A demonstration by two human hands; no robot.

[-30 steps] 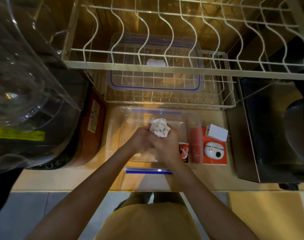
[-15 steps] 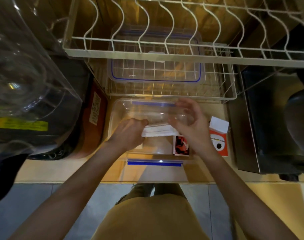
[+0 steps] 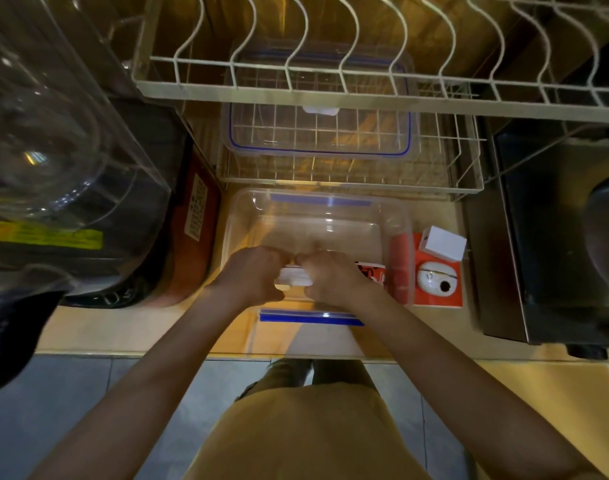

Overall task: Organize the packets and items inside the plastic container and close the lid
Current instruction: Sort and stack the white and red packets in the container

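A clear plastic container [image 3: 393,220] with blue clips stands open on the wooden counter. Both my hands reach into its near half. My left hand [image 3: 253,280] and my right hand [image 3: 331,278] are closed side by side on a stack of white packets [image 3: 292,277] low in the container. A red and white packet [image 3: 372,273] stands just right of my right hand, inside the container. The clear lid [image 3: 317,133] with a blue seal lies in the lower wire rack behind.
A white wire dish rack [image 3: 331,95] hangs above the far side. An orange box with a white device [image 3: 436,285] and a small white box [image 3: 441,244] sit to the right. A dark appliance [image 3: 556,237] stands far right, a clear jug [image 3: 53,133] left.
The white packets went from a raised bunch in both hands down into the container. My right hand came back from the right rim and closed on the stack beside my left.
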